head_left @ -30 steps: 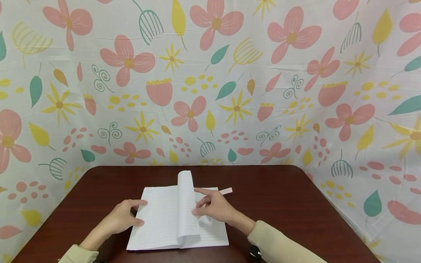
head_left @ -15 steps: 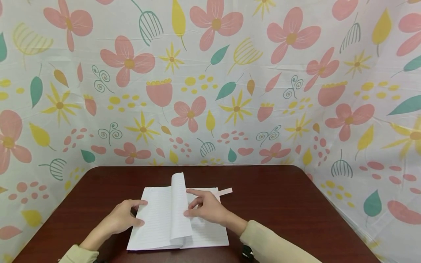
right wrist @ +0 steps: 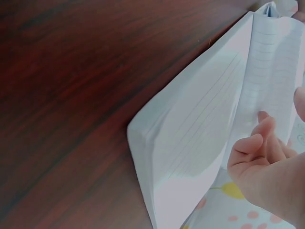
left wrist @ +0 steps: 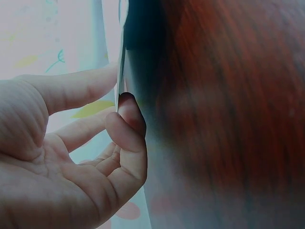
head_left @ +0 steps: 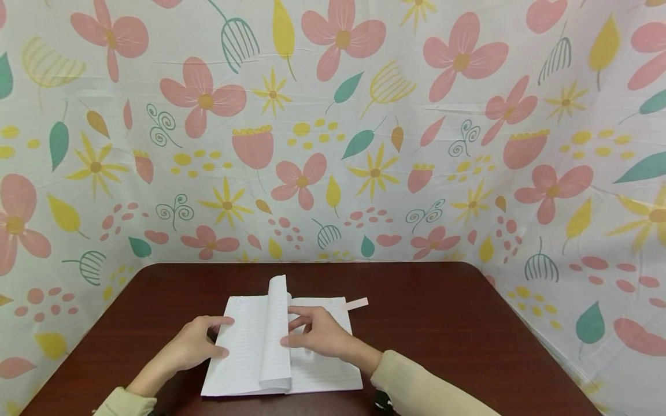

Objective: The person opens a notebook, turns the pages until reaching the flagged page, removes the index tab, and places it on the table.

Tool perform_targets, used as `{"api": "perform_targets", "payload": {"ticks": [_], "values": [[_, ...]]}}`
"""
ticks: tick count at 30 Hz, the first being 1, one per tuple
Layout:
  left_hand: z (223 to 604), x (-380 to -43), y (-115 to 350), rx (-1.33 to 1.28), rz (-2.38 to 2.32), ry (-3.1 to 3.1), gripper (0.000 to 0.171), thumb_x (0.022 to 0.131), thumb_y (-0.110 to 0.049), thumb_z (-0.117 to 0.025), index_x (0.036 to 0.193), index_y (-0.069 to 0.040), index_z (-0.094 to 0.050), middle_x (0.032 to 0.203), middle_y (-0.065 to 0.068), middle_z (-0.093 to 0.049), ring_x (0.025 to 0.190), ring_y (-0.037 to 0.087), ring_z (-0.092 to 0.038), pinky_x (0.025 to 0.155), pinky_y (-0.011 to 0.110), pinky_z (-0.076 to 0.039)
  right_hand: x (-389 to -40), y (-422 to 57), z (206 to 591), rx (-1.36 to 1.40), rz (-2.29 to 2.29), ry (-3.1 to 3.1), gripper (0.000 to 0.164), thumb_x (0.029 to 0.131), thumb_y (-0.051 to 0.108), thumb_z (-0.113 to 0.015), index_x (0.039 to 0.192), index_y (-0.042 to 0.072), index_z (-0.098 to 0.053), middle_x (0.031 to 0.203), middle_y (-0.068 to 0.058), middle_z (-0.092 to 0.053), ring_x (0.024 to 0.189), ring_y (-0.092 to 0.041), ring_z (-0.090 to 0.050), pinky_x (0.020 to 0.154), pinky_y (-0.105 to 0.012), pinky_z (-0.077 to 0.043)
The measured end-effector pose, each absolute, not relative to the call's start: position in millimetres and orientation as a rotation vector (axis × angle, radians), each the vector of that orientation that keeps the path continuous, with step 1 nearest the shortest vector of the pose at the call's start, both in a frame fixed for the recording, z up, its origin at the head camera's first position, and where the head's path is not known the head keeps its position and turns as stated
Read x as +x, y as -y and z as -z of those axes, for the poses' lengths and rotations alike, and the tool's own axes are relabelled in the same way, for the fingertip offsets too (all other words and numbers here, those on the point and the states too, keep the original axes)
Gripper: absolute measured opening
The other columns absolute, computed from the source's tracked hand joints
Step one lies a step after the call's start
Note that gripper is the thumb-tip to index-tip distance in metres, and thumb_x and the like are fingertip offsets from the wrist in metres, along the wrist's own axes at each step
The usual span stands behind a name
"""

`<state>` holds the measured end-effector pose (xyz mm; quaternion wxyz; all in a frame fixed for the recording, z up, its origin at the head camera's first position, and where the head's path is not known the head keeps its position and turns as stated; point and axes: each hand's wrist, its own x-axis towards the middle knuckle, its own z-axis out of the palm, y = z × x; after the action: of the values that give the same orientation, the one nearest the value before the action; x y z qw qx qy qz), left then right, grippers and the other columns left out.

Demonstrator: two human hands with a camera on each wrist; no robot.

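An open lined notebook (head_left: pixel 244 341) lies on the table, with one curled page (head_left: pixel 274 346) standing up near its middle. My left hand (head_left: pixel 193 342) grips the notebook's left edge; in the left wrist view the thumb (left wrist: pixel 81 90) lies on one side of the thin edge and curled fingers on the other. At the raised page, my right hand (head_left: pixel 319 332) holds its edge with thumb and fingers. The right wrist view shows this hand (right wrist: pixel 267 162) with bent fingers against the lined page (right wrist: pixel 267 71).
A pale pink strip (head_left: pixel 356 303) sticks out past the notebook's upper right corner. The dark reddish-brown table (head_left: pixel 426 323) extends around the notebook. A white cloth with a floral print (head_left: pixel 333 133) hangs behind the table and along its sides.
My right hand has moved left across the notebook, and the raised page has swung left with it. The left hand has stayed at the left edge.
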<state>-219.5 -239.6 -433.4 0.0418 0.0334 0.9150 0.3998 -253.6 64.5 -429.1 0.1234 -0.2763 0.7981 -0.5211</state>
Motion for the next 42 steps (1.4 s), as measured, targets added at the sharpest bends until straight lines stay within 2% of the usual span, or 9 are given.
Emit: {"api": "perform_targets", "payload": {"ticks": [10, 14, 18, 26, 37, 42], "values": [[433.7, -217.7, 239.4, 0.114, -1.240, -2.803, 0.061, 0.075, 0.006, -0.089, 0.132, 0.001, -0.070, 0.107, 0.014, -0.062, 0.068, 0.021, -0.064, 0.069, 0.038, -0.055, -253.1, -58.9, 429.9, -0.837, 1.466, -2.335, 0.053, 0.095, 0.027, -0.080, 0.142, 0.007, -0.066, 0.112, -0.002, -0.078, 0.105, -0.019, -0.071, 0.085, -0.030, -0.055], [434.7, -217.6, 240.1, 0.119, -1.238, -2.808, 0.061, 0.075, 0.006, -0.089, 0.132, 0.000, -0.070, 0.109, 0.015, -0.062, 0.068, 0.020, -0.065, 0.069, 0.038, -0.055, -253.1, -57.7, 430.1, -0.849, 1.447, -2.336, 0.051, 0.097, 0.031, -0.078, 0.141, 0.007, -0.067, 0.112, -0.001, -0.078, 0.112, -0.019, -0.071, 0.090, -0.031, -0.055], [435.7, -218.0, 241.2, 0.133, -1.237, -2.808, 0.062, 0.074, 0.006, -0.089, 0.133, 0.001, -0.070, 0.111, 0.016, -0.062, 0.067, 0.020, -0.065, 0.069, 0.038, -0.055, -252.9, -57.2, 429.8, -0.825, 1.444, -2.315, 0.052, 0.097, 0.031, -0.078, 0.141, 0.007, -0.067, 0.113, -0.002, -0.077, 0.104, -0.017, -0.073, 0.085, -0.030, -0.056], [436.0, -220.4, 241.5, 0.127, -1.212, -2.807, 0.063, 0.074, 0.008, -0.086, 0.134, 0.005, -0.067, 0.107, 0.013, -0.063, 0.069, 0.019, -0.064, 0.068, 0.036, -0.055, -252.9, -58.4, 428.8, -0.807, 1.439, -2.278, 0.056, 0.091, 0.016, -0.084, 0.142, 0.005, -0.065, 0.119, -0.009, -0.076, 0.075, -0.013, -0.069, 0.065, -0.025, -0.051], [432.5, -218.3, 240.5, 0.115, -1.241, -2.792, 0.072, 0.075, 0.009, -0.086, 0.142, 0.005, -0.061, 0.107, 0.013, -0.059, 0.073, 0.020, -0.063, 0.066, 0.037, -0.053, -252.8, -60.7, 428.4, -0.833, 1.450, -2.246, 0.058, 0.090, 0.012, -0.085, 0.143, 0.005, -0.064, 0.122, -0.010, -0.075, 0.064, -0.011, -0.062, 0.059, -0.023, -0.045], [430.9, -216.0, 242.2, 0.167, -1.207, -2.816, 0.061, 0.081, 0.006, -0.083, 0.139, 0.003, -0.064, 0.112, 0.017, -0.062, 0.078, 0.020, -0.066, 0.067, 0.038, -0.055, -254.3, -61.6, 429.7, -0.849, 1.452, -2.231, 0.057, 0.090, 0.011, -0.085, 0.143, 0.004, -0.064, 0.122, -0.011, -0.075, 0.065, -0.011, -0.063, 0.059, -0.022, -0.045]]}}
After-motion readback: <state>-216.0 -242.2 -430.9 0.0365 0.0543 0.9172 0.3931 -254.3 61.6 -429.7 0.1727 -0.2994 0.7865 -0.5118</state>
